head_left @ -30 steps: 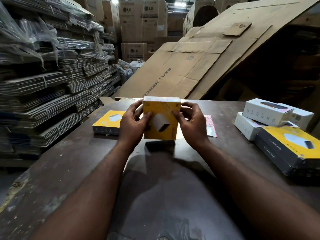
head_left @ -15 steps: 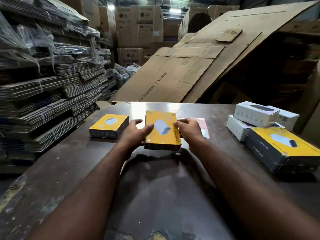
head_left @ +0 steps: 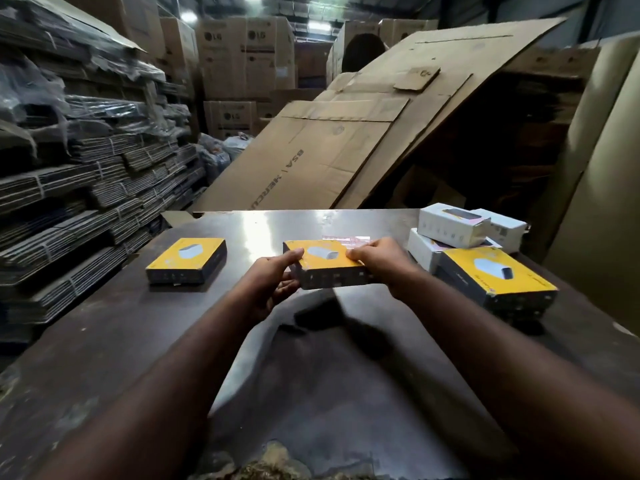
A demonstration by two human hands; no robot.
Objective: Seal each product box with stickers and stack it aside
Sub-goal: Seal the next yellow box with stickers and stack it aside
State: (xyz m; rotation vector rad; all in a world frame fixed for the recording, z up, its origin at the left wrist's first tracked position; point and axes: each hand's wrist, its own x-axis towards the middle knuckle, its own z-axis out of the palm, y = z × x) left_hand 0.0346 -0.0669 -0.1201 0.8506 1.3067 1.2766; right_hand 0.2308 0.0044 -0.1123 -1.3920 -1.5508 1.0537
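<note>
The yellow product box (head_left: 329, 268) is held just above the table (head_left: 242, 341), the left hand (head_left: 273, 282) pinching its left corner and the right hand (head_left: 381, 261) its right edge, so it may slip or tilt, and a sticker could then land crooked.

Held box (head_left: 325, 263): flat, yellow top with white product print facing up, dark side panel toward you, lifted off table (head_left: 138, 341), gripped at its ends by your left hand (head_left: 273, 282) and right hand (head_left: 384, 261). Left box (head_left: 187, 259): same kind, lying flat, well apart. Right stack (head_left: 498, 278): yellow-topped, white boxes (head_left: 453, 223) piled behind. Sticker sheet (head_left: 346, 239): pinkish, flat, just beyond held box.
</note>
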